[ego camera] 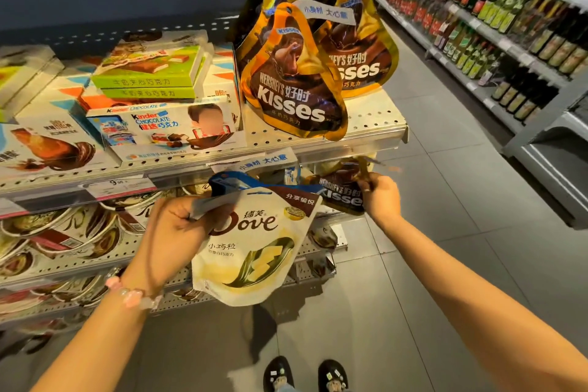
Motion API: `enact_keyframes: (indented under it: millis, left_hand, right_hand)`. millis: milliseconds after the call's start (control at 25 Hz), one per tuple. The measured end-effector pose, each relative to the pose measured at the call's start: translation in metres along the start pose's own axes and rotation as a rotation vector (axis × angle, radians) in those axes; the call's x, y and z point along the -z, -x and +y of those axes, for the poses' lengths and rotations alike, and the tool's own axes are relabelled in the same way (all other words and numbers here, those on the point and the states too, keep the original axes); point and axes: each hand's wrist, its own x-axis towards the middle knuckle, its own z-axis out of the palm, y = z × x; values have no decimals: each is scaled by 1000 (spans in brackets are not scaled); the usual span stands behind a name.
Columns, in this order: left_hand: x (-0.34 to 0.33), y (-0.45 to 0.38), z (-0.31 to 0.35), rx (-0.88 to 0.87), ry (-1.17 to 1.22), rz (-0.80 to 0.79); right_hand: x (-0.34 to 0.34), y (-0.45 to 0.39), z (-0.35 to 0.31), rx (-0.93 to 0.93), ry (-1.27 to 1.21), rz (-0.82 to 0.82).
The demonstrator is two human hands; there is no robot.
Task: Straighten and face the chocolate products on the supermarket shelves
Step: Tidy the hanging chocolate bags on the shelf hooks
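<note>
My left hand [173,226] grips the top left corner of a cream Dove pouch [254,251], which hangs tilted in front of the lower shelf. A blue-topped pouch [232,183] shows just behind it. My right hand [380,197] pinches the top of a brown and gold Hershey's Kisses bag [342,192] under the upper shelf edge. Several more Kisses bags [292,83] stand upright in rows on the upper shelf [366,124]. To their left lie Kinder Chocolate boxes [165,124] and green boxes [152,73], stacked flat.
Round chocolate tubs [63,232] fill the lower shelves at the left. A price rail [121,188] runs along the upper shelf front. Across the grey tiled aisle [445,200] stands a rack of bottles [509,25]. My feet [305,375] are at the bottom.
</note>
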Motion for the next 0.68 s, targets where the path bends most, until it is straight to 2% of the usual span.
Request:
enact_keyframes:
  millis: [200,400,520,680]
  left_hand:
    - [12,-13,-5,2,16,96]
    - [12,-23,4,22,134,141]
    - [12,-24,6,6,141,132]
    - [13,-21,6,-30,109,132]
  right_hand:
    - [84,12,-29,152,-102,112]
    - [146,8,-75,303,-70,347]
    - [160,-8,-92,345,-43,457]
    - [147,-33,-105,373,-27,444]
